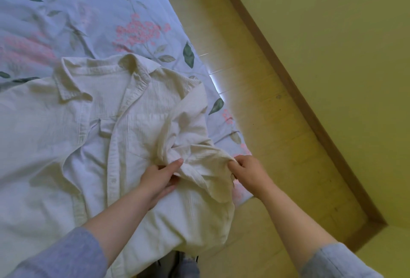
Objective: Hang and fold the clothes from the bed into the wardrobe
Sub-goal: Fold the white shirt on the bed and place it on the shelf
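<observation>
A cream button-up shirt lies front up on the bed, collar toward the far side, its hem hanging over the near edge. Its right sleeve is bunched and folded across the body. My left hand grips the sleeve fabric near the shirt's side, thumb on top. My right hand pinches the sleeve's cuff end at the bed's right edge. Both forearms reach in from the bottom in blue sleeves.
The bed carries a pale blue sheet with pink flowers and green leaves. To its right runs a strip of light wooden floor, bounded by a brown skirting board and a yellow-green wall. The wardrobe is out of view.
</observation>
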Available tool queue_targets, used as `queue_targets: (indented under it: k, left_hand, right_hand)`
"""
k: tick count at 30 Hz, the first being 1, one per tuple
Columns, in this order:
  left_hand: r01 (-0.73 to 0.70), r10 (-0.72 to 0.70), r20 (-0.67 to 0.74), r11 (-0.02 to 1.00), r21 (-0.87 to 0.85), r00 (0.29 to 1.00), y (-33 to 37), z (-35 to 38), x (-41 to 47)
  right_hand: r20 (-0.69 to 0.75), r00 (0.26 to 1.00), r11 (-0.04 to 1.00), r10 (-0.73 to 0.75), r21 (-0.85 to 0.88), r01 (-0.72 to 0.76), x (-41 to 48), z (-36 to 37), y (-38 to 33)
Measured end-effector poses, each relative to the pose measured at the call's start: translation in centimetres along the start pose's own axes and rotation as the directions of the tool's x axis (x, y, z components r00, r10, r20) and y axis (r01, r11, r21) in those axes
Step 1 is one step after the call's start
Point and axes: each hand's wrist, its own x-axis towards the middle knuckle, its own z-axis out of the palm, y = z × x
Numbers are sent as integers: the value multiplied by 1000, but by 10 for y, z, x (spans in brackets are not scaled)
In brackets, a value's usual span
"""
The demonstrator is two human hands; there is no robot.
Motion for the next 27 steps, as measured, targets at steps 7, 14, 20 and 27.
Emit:
queue_targets:
  k: [7, 14, 20, 27]
  left_hand:
    - [-70, 75, 9, 964, -257, 997, 7, 4, -21]
    - [-332, 404, 41, 685, 648, 914, 58, -81, -55]
    - [-235, 438, 6, 471, 850, 899, 75, -112, -33]
    - [-380, 574, 49, 473, 795, 817, 94, -101, -15]
  right_hand:
    - [549, 759, 917, 351, -37, -397, -22, -4, -9]
    - [268, 955, 981, 130, -172, -85, -15, 11, -43]
    - [-64, 994, 896, -85, -442, 48, 5, 55, -54]
    - [-204, 964, 819, -168, -573, 21, 49, 59, -39]
